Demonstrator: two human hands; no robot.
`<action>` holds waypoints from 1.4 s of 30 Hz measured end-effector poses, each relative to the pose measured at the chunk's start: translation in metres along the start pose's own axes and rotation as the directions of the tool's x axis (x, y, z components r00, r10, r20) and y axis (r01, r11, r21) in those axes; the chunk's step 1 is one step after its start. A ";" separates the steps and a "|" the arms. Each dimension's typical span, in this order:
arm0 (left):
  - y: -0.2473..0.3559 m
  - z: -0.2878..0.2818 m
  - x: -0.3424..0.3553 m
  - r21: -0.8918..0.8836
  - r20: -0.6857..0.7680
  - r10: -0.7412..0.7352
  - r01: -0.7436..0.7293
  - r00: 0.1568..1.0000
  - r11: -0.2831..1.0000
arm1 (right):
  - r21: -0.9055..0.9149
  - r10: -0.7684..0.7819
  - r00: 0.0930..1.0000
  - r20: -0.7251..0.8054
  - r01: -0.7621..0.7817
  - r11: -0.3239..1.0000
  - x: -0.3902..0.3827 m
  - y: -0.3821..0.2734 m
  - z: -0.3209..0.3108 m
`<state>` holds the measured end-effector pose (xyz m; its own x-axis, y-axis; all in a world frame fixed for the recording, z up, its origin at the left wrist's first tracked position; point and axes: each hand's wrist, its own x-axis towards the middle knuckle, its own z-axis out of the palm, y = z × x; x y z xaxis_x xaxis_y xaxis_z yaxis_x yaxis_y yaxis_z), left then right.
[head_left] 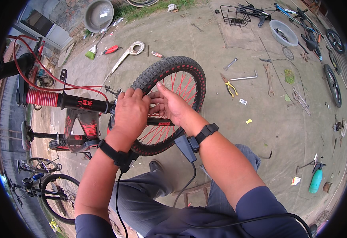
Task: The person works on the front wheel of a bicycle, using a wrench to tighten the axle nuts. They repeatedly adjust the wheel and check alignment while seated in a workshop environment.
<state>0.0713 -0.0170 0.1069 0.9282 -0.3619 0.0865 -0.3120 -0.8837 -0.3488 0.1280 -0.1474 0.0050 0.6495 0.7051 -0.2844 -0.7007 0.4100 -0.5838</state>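
Observation:
A bicycle lies in front of me, its front wheel [163, 67] fitted with a black knobbly tyre and red spokes. My left hand [130, 113] is closed at the inner side of the wheel, beside the black fork [160, 122]; whatever its fingertips grip is hidden. Against those fingertips rest the bent fingers of my right hand [171, 105], whose thumb points up, apart from them, near the tyre. No object shows in the right palm. Left of my hands runs the black head tube [80, 102] with a red ribbed part [42, 98] and red cables [68, 85].
On the ground to the right lie yellow-handled pliers [230, 85], an L-shaped bar [243, 76] and wrenches [268, 79]. A chainring crank [132, 51] lies beyond the wheel. A basin of parts [283, 33] stands far right, a green spray bottle [316, 180] near right. Another bicycle [58, 194] stands at left.

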 end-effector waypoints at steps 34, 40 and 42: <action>-0.002 0.000 -0.004 -0.092 -0.051 0.094 -0.098 0.994 0.991 | -0.024 0.000 1.000 0.006 0.000 1.000 -0.001 0.001 0.000; 0.009 -0.015 -0.040 -0.310 -0.408 -0.181 0.050 0.895 0.949 | -0.119 -0.082 0.996 -0.037 0.077 0.990 -0.003 0.004 -0.001; 0.022 -0.006 -0.065 -0.472 -0.348 -0.358 0.168 0.866 0.866 | -0.178 -0.136 0.989 -0.060 0.124 0.976 -0.005 0.004 0.001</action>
<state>0.0026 -0.0144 0.0997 0.8454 -0.1002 0.5247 -0.2093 -0.9658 0.1528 0.1222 -0.1487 0.0047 0.7554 0.6069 -0.2471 -0.5512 0.3846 -0.7405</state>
